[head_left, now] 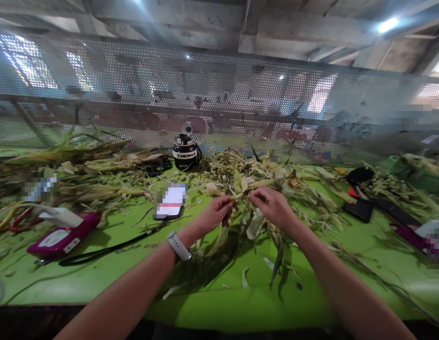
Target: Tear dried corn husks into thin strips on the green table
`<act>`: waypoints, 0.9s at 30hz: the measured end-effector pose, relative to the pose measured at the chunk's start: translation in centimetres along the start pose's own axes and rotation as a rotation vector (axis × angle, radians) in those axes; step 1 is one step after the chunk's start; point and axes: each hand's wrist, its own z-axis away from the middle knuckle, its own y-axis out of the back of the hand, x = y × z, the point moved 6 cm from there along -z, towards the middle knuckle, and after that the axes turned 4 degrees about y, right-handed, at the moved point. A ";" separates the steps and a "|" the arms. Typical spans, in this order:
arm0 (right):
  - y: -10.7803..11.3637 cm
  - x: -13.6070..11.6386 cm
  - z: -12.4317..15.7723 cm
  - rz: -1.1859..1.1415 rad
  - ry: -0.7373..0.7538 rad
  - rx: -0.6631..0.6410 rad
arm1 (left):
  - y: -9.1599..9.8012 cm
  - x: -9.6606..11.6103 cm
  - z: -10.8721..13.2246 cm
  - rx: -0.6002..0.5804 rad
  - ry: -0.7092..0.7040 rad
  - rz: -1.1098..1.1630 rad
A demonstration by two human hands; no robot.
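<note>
My left hand (222, 210), with a pale watch band on the wrist, is closed with fingertips pinched on a thin strip of corn husk (242, 196). Opposite it, a short gap away, my right hand (272, 204) pinches the same pale strip between thumb and fingers. Loose corn husks (254, 224) hang and lie below and between both hands, some green, some whitish. Just beyond my fingers rises a heap of torn husks and shreds (240, 165). Fingers partly cover what I hold, so its full shape is hidden.
A phone (170, 200) lies left of my hands on the green table (127, 283). Behind it stands a black bottle (185, 153). A purple power bank (65, 238) with a black strap is at left, more husks (98, 165) behind. A perforated metal screen (219, 94) borders the far side.
</note>
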 end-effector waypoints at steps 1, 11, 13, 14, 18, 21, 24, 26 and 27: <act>0.0 0.1 0.0 0.004 -0.003 -0.016 | 0.0 0.1 0.0 -0.001 -0.014 -0.042; 2.0 -2.3 -0.1 0.031 0.131 -0.037 | -0.8 2.1 1.5 -0.058 -0.245 -0.487; 2.4 -2.6 -0.2 -0.018 0.119 -0.072 | -1.4 2.5 2.1 -0.155 -0.265 -0.508; 2.6 -2.5 -0.3 -0.068 0.100 -0.094 | -1.7 2.7 2.3 -0.205 -0.268 -0.508; 1.6 -1.0 -0.2 -0.483 -0.101 -0.265 | -2.8 3.8 3.6 -0.379 -0.286 -0.473; -1.4 -0.2 0.8 -0.890 -0.318 -0.472 | -3.6 4.4 4.3 -0.473 -0.272 -0.397; -4.2 0.2 1.5 -1.057 -0.439 -0.512 | -3.1 4.2 3.8 -0.382 -0.214 -0.257; -5.4 0.5 1.6 -1.100 -0.477 -0.454 | -1.8 3.5 2.7 -0.209 -0.171 -0.186; -5.8 0.6 1.6 -1.115 -0.490 -0.427 | -1.1 3.1 2.2 -0.131 -0.160 -0.153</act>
